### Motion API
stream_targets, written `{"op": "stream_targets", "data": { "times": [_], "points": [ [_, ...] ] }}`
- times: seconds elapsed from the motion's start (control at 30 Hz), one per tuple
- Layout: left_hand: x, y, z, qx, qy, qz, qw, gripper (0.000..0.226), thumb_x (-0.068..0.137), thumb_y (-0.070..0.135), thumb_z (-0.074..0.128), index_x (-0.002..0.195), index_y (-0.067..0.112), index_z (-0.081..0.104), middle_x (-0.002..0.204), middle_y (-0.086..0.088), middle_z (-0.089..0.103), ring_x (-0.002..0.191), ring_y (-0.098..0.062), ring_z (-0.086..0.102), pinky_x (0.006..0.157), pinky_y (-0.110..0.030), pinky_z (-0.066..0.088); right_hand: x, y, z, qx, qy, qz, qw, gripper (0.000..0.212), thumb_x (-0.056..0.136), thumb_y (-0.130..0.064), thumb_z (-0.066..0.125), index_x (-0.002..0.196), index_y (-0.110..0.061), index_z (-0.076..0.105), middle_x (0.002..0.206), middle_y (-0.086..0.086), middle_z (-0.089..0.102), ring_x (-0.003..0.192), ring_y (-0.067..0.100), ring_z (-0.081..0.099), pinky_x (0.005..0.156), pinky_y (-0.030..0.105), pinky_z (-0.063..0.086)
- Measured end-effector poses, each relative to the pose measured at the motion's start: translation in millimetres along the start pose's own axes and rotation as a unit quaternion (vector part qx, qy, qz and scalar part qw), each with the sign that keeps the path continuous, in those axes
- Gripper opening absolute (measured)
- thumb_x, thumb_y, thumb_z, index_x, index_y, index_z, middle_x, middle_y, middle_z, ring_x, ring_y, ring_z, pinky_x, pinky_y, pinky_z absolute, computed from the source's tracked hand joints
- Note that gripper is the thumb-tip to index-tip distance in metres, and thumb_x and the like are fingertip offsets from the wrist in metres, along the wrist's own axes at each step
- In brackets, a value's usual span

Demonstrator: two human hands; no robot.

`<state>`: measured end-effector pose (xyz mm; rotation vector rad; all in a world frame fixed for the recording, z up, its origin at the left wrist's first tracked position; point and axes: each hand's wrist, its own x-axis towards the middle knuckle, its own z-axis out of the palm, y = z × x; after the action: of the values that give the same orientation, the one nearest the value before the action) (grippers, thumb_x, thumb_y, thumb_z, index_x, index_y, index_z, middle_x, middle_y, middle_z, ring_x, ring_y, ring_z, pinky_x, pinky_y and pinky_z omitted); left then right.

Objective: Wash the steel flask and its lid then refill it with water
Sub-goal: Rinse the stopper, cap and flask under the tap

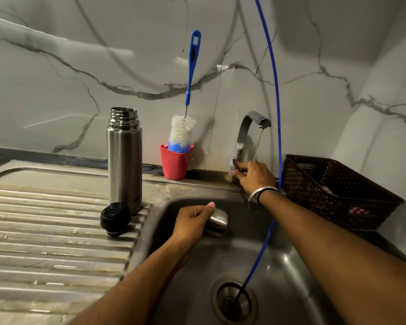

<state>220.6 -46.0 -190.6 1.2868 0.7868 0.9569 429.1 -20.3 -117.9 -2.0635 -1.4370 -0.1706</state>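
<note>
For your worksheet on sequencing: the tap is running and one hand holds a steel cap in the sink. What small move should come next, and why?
Probably bring the steel cap, held by the left hand, under the water stream: the right hand is at the tap, water is flowing, and the cap sits left of the stream.

No text, brand, number or sign can be read anywhere in the view. The steel flask point(124, 158) carries a small dark mark low on its body, near the base, but it is too small and blurred to make out. The blue handle of the bottle brush point(192, 66) has a dark patch on it that likewise shows no legible letters.
</note>
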Motion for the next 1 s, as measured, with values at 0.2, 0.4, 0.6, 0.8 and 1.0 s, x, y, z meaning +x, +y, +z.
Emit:
{"op": "stream_targets", "data": {
  "times": [0.2,0.4,0.6,0.8,1.0],
  "points": [
    [-4.3,1.2,-0.7,0.019,-0.026,-0.001,0.999,0.021,0.103,0.02,0.059,0.098,0.014,0.079,0.092,-0.003,0.08,0.087,-0.01,0.075,0.068,-0.012,0.052,-19.5,12.2,-12.4,0.254,-0.064,0.09,0.961,0.039,0.098,-0.018,0.062,0.137,-0.016,0.058,0.107,0.002,0.071,0.087,0.018,0.071,0.065,0.028,0.058],
    [-13.8,7.4,5.2,0.047,-0.071,0.06,0.995,0.021,0.1,0.012,0.062,0.115,0.015,0.075,0.106,-0.004,0.079,0.102,-0.016,0.074,0.087,-0.024,0.055,-71.3,-2.9,-7.4,0.359,-0.014,0.091,0.929,0.019,0.103,-0.032,0.051,0.1,-0.023,0.067,0.095,0.006,0.074,0.085,0.021,0.071,0.08,0.037,0.057],
    [-8.4,14.5,29.1,0.075,-0.047,0.08,0.993,0.019,0.101,0.008,0.058,0.11,0.009,0.075,0.1,-0.009,0.078,0.092,-0.017,0.073,0.082,-0.025,0.056,-101.9,-7.8,22.2,0.503,-0.091,0.172,0.842,0.019,0.103,-0.046,0.044,0.101,-0.035,0.059,0.112,0.012,0.063,0.105,0.031,0.064,0.082,0.048,0.06],
    [-1.0,25.7,75.5,0.041,-0.014,0.109,0.993,0.023,0.104,0.006,0.052,0.111,0.011,0.073,0.099,-0.005,0.078,0.097,-0.016,0.074,0.083,-0.024,0.06,-87.3,3.5,23.6,0.4,0.117,-0.065,0.907,0.026,0.104,-0.015,0.043,0.11,-0.017,0.069,0.115,-0.003,0.064,0.106,0.007,0.062,0.092,0.025,0.052],
    [4.3,1.3,76.3,0.188,0.003,0.259,0.947,0.022,0.102,0.006,0.056,0.109,0.016,0.075,0.093,0.003,0.075,0.089,-0.009,0.071,0.08,-0.022,0.058,-72.8,4.4,26.1,0.455,0.099,0.098,0.88,0.029,0.103,-0.028,0.047,0.085,-0.021,0.069,0.085,-0.002,0.069,0.082,0.014,0.065,0.075,0.033,0.053]
  ]
}}
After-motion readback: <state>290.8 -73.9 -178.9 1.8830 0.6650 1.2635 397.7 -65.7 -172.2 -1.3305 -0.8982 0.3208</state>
